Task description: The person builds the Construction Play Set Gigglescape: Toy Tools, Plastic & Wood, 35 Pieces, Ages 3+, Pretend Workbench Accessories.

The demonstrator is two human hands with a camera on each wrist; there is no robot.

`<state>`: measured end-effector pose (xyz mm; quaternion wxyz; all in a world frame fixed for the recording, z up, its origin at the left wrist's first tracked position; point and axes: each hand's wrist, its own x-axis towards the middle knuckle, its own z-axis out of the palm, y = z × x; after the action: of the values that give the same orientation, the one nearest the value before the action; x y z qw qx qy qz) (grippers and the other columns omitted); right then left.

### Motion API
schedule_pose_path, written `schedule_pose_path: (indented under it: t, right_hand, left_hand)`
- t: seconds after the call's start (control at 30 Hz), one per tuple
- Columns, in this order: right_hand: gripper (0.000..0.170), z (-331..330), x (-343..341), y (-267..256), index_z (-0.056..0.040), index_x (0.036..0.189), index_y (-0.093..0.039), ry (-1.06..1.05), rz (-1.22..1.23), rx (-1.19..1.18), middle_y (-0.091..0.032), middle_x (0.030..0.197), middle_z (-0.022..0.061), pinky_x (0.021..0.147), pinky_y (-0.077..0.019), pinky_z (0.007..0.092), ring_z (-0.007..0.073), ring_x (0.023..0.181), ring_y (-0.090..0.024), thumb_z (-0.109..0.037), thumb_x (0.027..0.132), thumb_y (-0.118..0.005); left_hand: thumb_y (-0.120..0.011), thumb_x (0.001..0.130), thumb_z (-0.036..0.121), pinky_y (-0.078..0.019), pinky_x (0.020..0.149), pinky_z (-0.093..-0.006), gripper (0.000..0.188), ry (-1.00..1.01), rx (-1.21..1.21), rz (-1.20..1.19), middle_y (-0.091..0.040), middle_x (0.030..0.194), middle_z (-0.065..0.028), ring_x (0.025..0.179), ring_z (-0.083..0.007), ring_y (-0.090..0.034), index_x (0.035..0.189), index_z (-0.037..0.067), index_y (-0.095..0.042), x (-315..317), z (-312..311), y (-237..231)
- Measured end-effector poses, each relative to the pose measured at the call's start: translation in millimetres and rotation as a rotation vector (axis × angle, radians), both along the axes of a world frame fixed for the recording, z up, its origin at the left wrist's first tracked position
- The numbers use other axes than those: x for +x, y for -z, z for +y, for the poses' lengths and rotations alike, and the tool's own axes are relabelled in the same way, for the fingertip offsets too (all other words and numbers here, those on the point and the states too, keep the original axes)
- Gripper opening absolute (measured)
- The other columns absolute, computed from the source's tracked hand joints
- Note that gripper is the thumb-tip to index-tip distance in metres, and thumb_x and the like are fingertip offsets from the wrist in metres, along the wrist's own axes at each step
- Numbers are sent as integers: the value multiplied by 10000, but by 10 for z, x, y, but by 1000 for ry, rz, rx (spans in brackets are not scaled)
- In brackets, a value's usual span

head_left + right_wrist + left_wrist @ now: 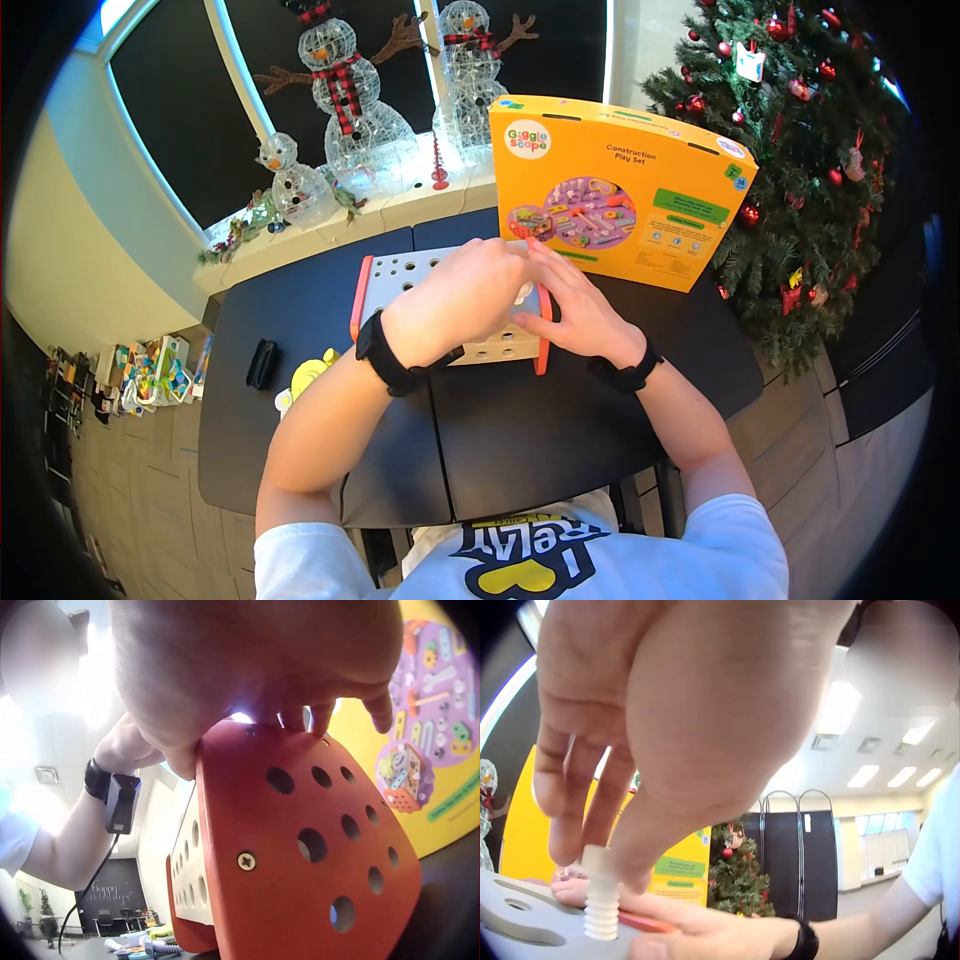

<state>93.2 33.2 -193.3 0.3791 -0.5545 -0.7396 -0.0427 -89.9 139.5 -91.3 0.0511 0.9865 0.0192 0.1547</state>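
Note:
A toy workbench with a grey perforated top [385, 275] and red side panels [322, 825] stands on the dark table [540, 430]. My left hand [465, 295] is over its top, and in the left wrist view the thumb and fingers pinch the head of a white threaded toy screw [601, 911]. That screw stands upright, its lower end at the grey surface. My right hand [580, 315] rests over the workbench's right end, fingers stretched along the top and thumb spread toward the front. From the right wrist, this hand [262, 667] lies across the red panel's upper edge.
Behind the workbench stands a yellow play-set box [620, 190]. A black case [262, 364] and a yellow-green toy piece [313, 370] lie to the left on the table. Wire snowmen [345, 100] line the windowsill; a decorated tree [800, 170] stands at the right.

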Motion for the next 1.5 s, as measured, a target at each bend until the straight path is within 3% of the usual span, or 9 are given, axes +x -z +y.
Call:
schedule_pose_path:
  t: [0.13,0.33,0.63,0.73,0.93,1.13,1.23,1.33,1.5]
  right_hand:
    - [741,-13,5,8,11,1452,-508,-1,-22,-2,-492,1529,248,1215,-337,500,408,1494,-398,-443,923,-759]
    - [743,-32,-27,-39,13,1453,-500,-3,-9,-34,-483,1532,250,1215,-332,502,409,1494,-396,-442,925,-756]
    - [727,-35,-2,0,4,1453,-496,10,-36,-5,-484,1526,239,1214,-331,500,405,1498,-388,-441,933,-744]
    - [724,-69,-38,-55,1,1451,-496,14,-24,-27,-487,1524,225,1215,-326,504,401,1503,-381,-443,934,-742]
    - [730,-67,-29,-41,-5,1467,-482,8,-23,-51,-477,1536,223,1223,-312,507,398,1517,-362,-440,939,-738]
    - [774,-59,11,10,-6,1507,-442,2,-32,-45,-432,1580,240,1235,-292,505,396,1532,-340,-457,947,-728]
    - [770,-40,23,32,-14,1506,-446,16,-45,-44,-443,1572,226,1238,-287,507,391,1533,-340,-469,950,-724]
    - [756,-95,-19,-73,-26,1498,-455,3,-27,-98,-454,1565,208,1237,-287,515,388,1539,-331,-473,951,-723]
    - [761,-107,-27,-55,-33,1497,-448,23,-16,-88,-439,1577,199,1233,-289,537,391,1545,-320,-488,951,-720]
  left_hand:
    - [-783,863,214,-538,903,-471,390,52,-114,-141,-701,1015,-188,1019,-366,-676,1189,23,-690,-52,-116,-52]
    - [-778,864,256,-553,863,-471,336,-295,36,202,-711,1003,-214,963,-381,-697,1097,21,-721,87,-177,-71]
    - [-768,841,246,-557,863,-457,312,117,-120,-74,-721,966,-234,996,-400,-697,1052,18,-743,70,11,-12]
    - [-785,825,263,-558,882,-453,340,-230,-82,214,-721,980,-240,1016,-394,-698,1053,14,-740,60,-199,-275]
    - [-768,830,197,-558,891,-463,296,-391,10,396,-730,1032,-226,1015,-398,-698,1072,30,-736,150,-287,-274]
    - [-752,855,122,-557,895,-477,295,5,-75,170,-725,1107,-186,1025,-401,-698,1136,48,-704,68,-19,-42]
    - [-781,855,189,-560,889,-470,304,-47,-8,30,-726,1088,-189,1023,-384,-703,1113,43,-715,30,-94,-45]
    - [-797,852,237,-564,886,-465,322,-327,22,262,-728,1093,-188,1024,-369,-707,1090,33,-721,96,-264,-208]
    - [-792,851,234,-561,881,-472,311,-235,57,281,-731,1102,-169,1027,-367,-704,1077,31,-723,145,-203,-84]
